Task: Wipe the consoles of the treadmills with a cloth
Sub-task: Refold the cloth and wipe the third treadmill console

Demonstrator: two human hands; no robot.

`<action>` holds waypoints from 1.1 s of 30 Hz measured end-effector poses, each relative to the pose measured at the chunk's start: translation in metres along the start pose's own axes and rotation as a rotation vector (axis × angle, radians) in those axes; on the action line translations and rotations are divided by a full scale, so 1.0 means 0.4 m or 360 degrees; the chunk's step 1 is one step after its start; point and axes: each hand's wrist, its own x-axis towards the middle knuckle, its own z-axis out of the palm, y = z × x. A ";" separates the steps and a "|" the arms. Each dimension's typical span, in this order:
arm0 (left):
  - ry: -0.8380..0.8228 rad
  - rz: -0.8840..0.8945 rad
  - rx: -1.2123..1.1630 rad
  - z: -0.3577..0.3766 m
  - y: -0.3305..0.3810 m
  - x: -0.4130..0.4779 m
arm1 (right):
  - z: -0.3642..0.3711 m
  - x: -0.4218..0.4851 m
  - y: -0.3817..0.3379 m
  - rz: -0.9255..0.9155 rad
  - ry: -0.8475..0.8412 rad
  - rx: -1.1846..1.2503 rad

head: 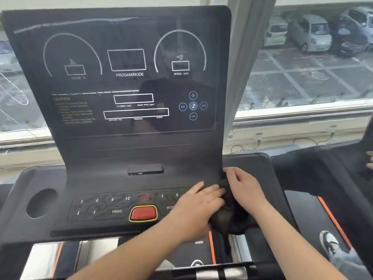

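Behind everything runs a wide window (302,81) looking onto a car park with parked cars (310,33). Before it stands the treadmill console (121,156). Its dark display panel (125,63) rises well above our fingers, and its printed dials and boxes are unlit. A second treadmill (314,174) lies off to the right of our right hand.

The black cloth (228,217) sits bunched on the lower right part of the console, under and between both our hands, with its lower fold hanging over the front edge.

Our left hand (199,207) lies on the cloth's left side with its fingers stretched out and flat, pressing it down; the tips are blurred. Our right hand (246,188) rests on the cloth's upper right, its fingers (230,171) reaching onto the console's right edge. We cannot tell whether they grasp the cloth.

Far left of our fingers is a round cup hollow (41,203). Just left of the left hand sits the red stop button (143,213), ringed in yellow, and the numbered keys (105,200) run further left. Low to the right of our right forearm, a person's shoe (330,242) shows on the neighbouring belt.
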 end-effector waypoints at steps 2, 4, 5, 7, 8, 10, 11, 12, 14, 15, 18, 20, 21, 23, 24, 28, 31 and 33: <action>-0.0018 -0.0211 0.0207 -0.039 -0.069 0.019 | -0.007 0.002 -0.001 -0.0017 -0.0046 -0.0031; -0.0071 -0.0502 0.0165 -0.058 -0.087 0.038 | -0.013 0.006 0.000 -0.0006 -0.0080 -0.0011; -0.0037 -0.0603 0.0077 -0.053 -0.065 0.040 | -0.013 0.009 0.001 -0.0006 -0.0084 -0.0002; 0.0068 -0.0620 -0.0190 -0.021 0.007 0.020 | -0.009 0.017 0.008 -0.0045 -0.0065 -0.0015; 0.0060 -0.0492 -0.0295 -0.003 0.038 -0.002 | -0.004 0.020 0.013 -0.0070 -0.0053 -0.0018; -0.0087 -0.0183 -0.0338 0.009 0.051 -0.041 | 0.004 0.023 0.020 -0.0110 -0.0059 -0.0024; -0.0076 -0.0092 -0.0308 0.001 0.022 -0.042 | 0.005 0.023 0.022 -0.0116 -0.0071 -0.0034; -0.0077 -0.0091 -0.0256 -0.013 -0.017 -0.033 | 0.005 0.022 0.026 -0.0117 -0.0078 -0.0048; -0.0025 -0.0289 -0.0134 -0.043 -0.086 -0.003 | 0.001 0.021 0.028 -0.0129 -0.0096 -0.0069; 0.0037 -0.0406 -0.0107 -0.053 -0.100 0.009 | 0.000 0.020 0.028 -0.0128 -0.0115 -0.0071; 0.0085 -0.0643 -0.0291 -0.038 -0.025 0.012 | 0.004 0.024 0.032 -0.0141 -0.0128 -0.0093; 0.0040 -0.0453 -0.0423 -0.007 0.044 -0.032 | 0.007 0.027 0.031 -0.0160 -0.0112 -0.0112; -0.0034 -0.0279 -0.0464 0.000 0.055 -0.056 | 0.007 0.027 0.031 -0.0170 -0.0107 -0.0121; -0.0151 -0.0025 -0.0464 -0.017 0.005 -0.068 | 0.006 0.029 0.031 -0.0165 -0.0116 -0.0142; -0.0152 0.0000 -0.0406 -0.031 -0.036 -0.057 | 0.005 0.029 0.031 -0.0156 -0.0128 -0.0146; 0.0104 -0.0536 -0.0283 -0.053 -0.097 0.003 | 0.004 0.024 0.034 -0.0153 -0.0158 -0.0150; 0.0203 -0.0689 -0.0418 0.003 0.022 -0.018 | 0.007 0.024 0.036 -0.0177 -0.0124 -0.0157; 0.0118 -0.0318 -0.0519 0.038 0.076 -0.071 | 0.009 0.025 0.037 -0.0182 -0.0117 -0.0160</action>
